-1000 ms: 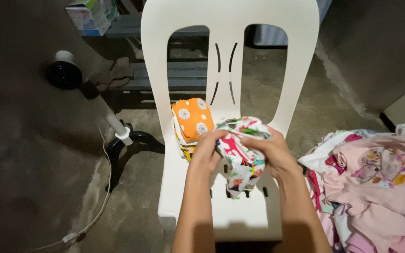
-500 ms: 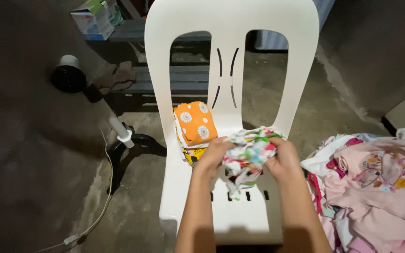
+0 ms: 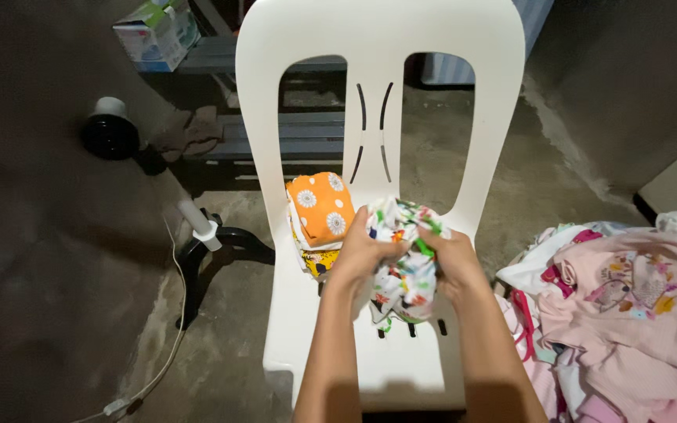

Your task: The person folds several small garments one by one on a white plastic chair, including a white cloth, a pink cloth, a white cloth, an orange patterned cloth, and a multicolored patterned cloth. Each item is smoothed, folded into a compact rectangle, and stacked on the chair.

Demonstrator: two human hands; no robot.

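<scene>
**Folding on a white chair, 1 piece in hand**

A dim room with a rough concrete floor (image 3: 511, 164) holds a white plastic chair (image 3: 378, 47) facing the person. Behind it stand a dark bench (image 3: 276, 133) and a small box (image 3: 154, 35); a fan stand (image 3: 197, 235) with its cord lies to the left.

As for progress, it appears to be early. A short stack (image 3: 319, 215) sits at the back left of the seat, an orange flowered piece on top and at least 1 more folded piece under it. A large pile (image 3: 628, 305) of mostly pink clothes lies unfolded at the right, so most of the work seems left.

The printed cloth (image 3: 405, 270), white with bright animal shapes, is bunched up over the middle of the seat, just right of the stack. The left hand (image 3: 362, 251) is closed around its upper left part, fingers curled into the fabric. The right hand (image 3: 448, 262) grips the right side the same way, thumb on top. The hands are close together, with cloth rising between them and a loose end hanging toward the seat slots. The cloth looks crumpled, not yet folded flat.
</scene>
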